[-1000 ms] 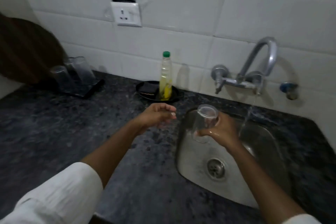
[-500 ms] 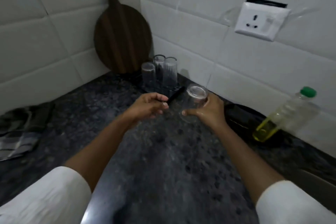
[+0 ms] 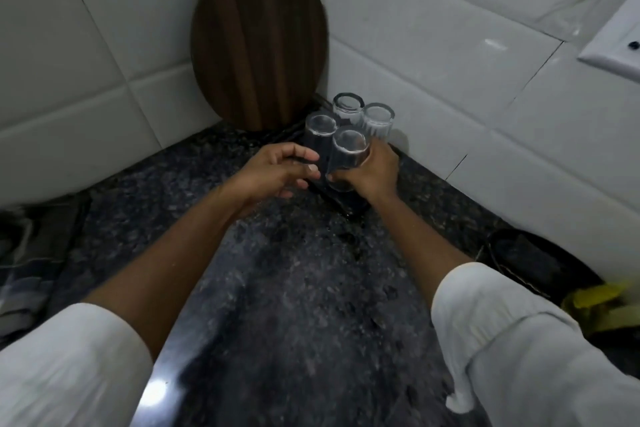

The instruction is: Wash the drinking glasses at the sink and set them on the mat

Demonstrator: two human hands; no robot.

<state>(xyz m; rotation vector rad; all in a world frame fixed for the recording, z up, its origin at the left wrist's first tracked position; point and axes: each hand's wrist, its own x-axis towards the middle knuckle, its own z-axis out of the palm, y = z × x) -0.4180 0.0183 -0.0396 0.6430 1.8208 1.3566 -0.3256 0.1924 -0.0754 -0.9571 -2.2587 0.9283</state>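
Note:
My right hand (image 3: 372, 172) is wrapped around a clear drinking glass (image 3: 346, 158), held upside down over the front right part of a dark mat (image 3: 346, 206) in the counter's corner. Whether its rim touches the mat I cannot tell. Three more clear glasses stand inverted on the mat behind it: one at the left (image 3: 320, 130), one at the back (image 3: 347, 107), one at the right (image 3: 377, 120). My left hand (image 3: 277, 172) hovers just left of the held glass, fingers curled and apart, with nothing in it.
A round dark wooden board (image 3: 258, 42) leans in the tiled corner behind the mat. A folded grey cloth (image 3: 31, 253) lies at the left on the speckled dark counter (image 3: 294, 305). At the right are a black dish (image 3: 530, 260), a yellow bottle (image 3: 595, 305) and a wall socket (image 3: 620, 48).
The view swung from the sink to the corner. My right hand carried the glass left and forward to the mat beside the three glasses. My left hand moved along with it.

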